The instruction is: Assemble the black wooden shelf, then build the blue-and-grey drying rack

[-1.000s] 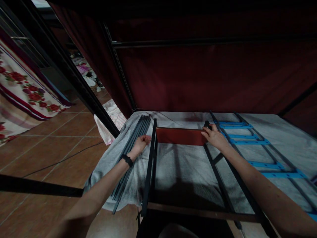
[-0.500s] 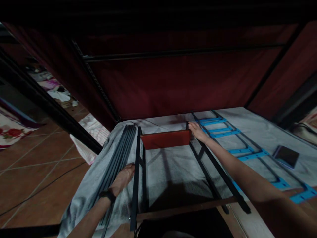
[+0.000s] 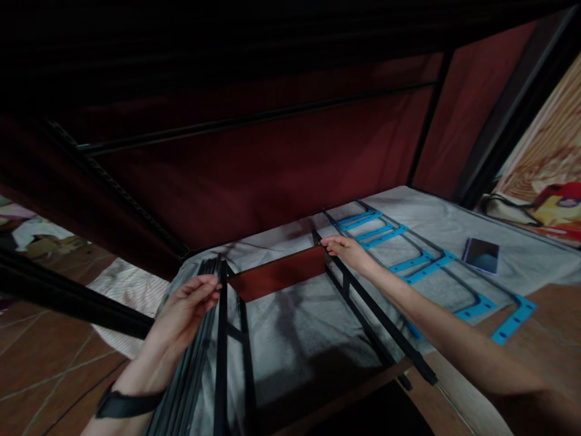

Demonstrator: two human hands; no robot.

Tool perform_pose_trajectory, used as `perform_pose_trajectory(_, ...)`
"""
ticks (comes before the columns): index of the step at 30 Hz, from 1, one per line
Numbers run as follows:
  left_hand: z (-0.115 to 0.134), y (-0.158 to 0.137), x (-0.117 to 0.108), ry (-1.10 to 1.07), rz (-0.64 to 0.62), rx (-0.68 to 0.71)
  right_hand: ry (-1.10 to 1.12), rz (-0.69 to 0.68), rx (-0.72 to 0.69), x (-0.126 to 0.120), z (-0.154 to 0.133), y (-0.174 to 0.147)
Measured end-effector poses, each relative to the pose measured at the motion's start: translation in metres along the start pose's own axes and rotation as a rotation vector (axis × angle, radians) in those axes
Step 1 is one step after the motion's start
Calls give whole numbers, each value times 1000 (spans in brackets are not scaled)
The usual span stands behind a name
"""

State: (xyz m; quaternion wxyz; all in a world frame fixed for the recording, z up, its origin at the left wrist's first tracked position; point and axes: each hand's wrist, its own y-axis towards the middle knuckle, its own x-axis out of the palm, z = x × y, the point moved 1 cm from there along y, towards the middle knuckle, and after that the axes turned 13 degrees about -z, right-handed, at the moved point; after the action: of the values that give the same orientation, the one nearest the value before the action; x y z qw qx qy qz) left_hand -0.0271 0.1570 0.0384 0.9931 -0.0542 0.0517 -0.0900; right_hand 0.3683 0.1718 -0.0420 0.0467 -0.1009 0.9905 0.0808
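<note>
A black metal frame (image 3: pixel 221 363) with slim legs and short braces lies on a grey cloth (image 3: pixel 290 333). A reddish-brown wooden board (image 3: pixel 279 272) spans its far end. My left hand (image 3: pixel 181 306), with a dark wristband, is closed with thumb and fingers pinched beside the far end of the left bar; anything between the fingertips is too small to name. At the far right corner my right hand (image 3: pixel 345 249) has its fingers closed on the right bar, next to the board's end.
Several dark grey tubes (image 3: pixel 181 375) lie left of the frame. Black rods with blue brackets (image 3: pixel 429 266) are laid out on the right. A phone-like dark slab (image 3: pixel 482 255) rests beyond them. A dark red fabric panel (image 3: pixel 272 163) stands behind, and a black post (image 3: pixel 77 297) crosses on the left.
My left hand has lifted from beside the tubes to the far end of the left bar, its fingers now pinched. My right hand stays at the far right corner. The view has turned right.
</note>
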Motion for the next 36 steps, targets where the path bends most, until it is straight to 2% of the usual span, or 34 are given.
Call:
perform_pose_trajectory(2, 20, 5, 69, 24, -126, 60, 119, -98, 1, 23, -19, -16)
perform_pose_trajectory(4, 27, 10, 133, 69, -287, 92, 232, -176, 21, 41, -38, -32)
perform_pose_trajectory(6, 25, 15, 181, 132, -407, 168, 329, -207, 31, 49, -52, -46)
perform_pose_trajectory(8, 19, 21, 212, 190, -432, 245, 410, -170, 32, 46, -58, -55)
perform_pose_trajectory(11, 7, 29, 237, 193, -450, 230, 462, -107, 23, 34, -50, -62)
perform_pose_trajectory(14, 0, 37, 247, 149, -501, 160, 459, -40, 16, 19, -31, -58)
perform_pose_trajectory(16, -1, 48, 246, 201, -498, 208, 461, 47, 17, 6, -16, -50)
perform_pose_trajectory(20, -2, 89, 227, 473, -340, 398, 411, 209, 48, -29, 16, -31)
perform_pose_trajectory(23, -14, 124, 212, 607, -292, 405, 402, 223, 57, -49, 41, -17)
perform_pose_trajectory(26, -32, 146, 207, 671, -399, 331, 435, 180, 82, -53, 63, -1)
perform_pose_trajectory(30, -46, 155, 212, 748, -502, 305, 383, 127, 90, -45, 80, 20)
perform_pose_trajectory(36, -44, 164, 220, 796, -537, 263, -136, 101, -23, -45, 84, 41)
